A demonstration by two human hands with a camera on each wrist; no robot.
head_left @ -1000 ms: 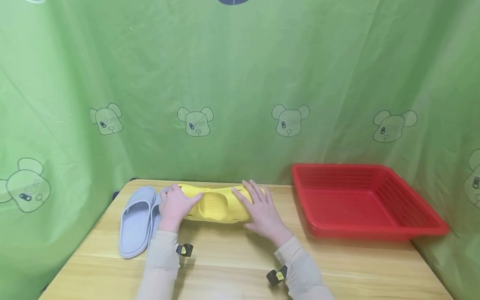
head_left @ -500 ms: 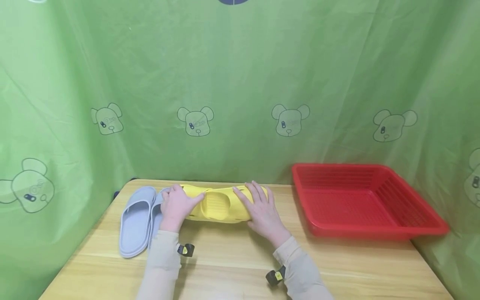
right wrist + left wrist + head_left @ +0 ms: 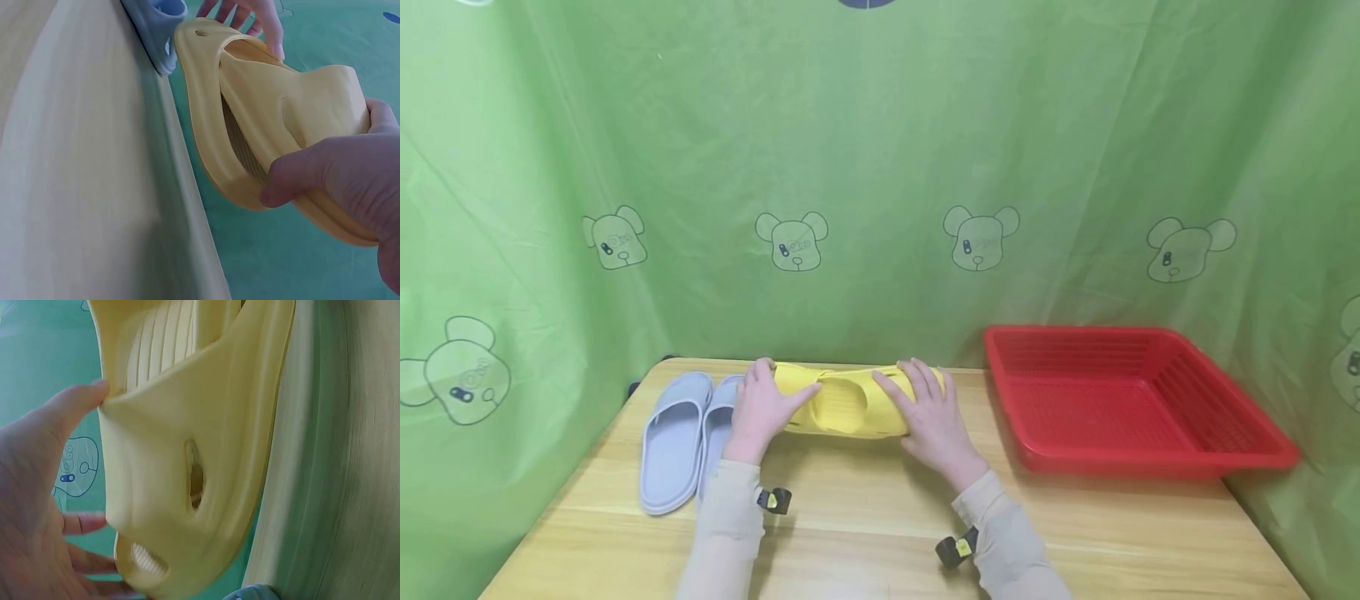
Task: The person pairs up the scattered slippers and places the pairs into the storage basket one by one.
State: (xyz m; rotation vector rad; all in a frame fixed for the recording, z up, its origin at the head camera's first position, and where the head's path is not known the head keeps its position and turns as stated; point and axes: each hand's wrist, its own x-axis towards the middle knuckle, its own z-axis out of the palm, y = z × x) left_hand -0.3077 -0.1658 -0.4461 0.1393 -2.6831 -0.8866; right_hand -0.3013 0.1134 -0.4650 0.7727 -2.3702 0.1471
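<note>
A pair of yellow slippers (image 3: 842,406), fitted into each other with toes pointing opposite ways, is held sideways just above the table near its back edge. My left hand (image 3: 762,412) grips the left end, thumb over the top edge; in the left wrist view the thumb and fingertips press the slipper's (image 3: 169,469) side. At the other end my right hand (image 3: 936,421) grips, its thumb in front and fingers over the top. The right wrist view shows that thumb across the slipper's (image 3: 262,106) lower side. Part of each end is hidden behind the hands.
Grey-blue slippers (image 3: 672,454) stand side by side on the table's left, close to my left hand. A red plastic basket (image 3: 1150,461) sits at the back right. The wooden table (image 3: 865,533) ends at a green curtain (image 3: 880,167) with printed bear heads.
Both hands have raised the yellow slippers slightly and shifted them a little to the right. The grey-blue slippers and the red basket have stayed where they were.
</note>
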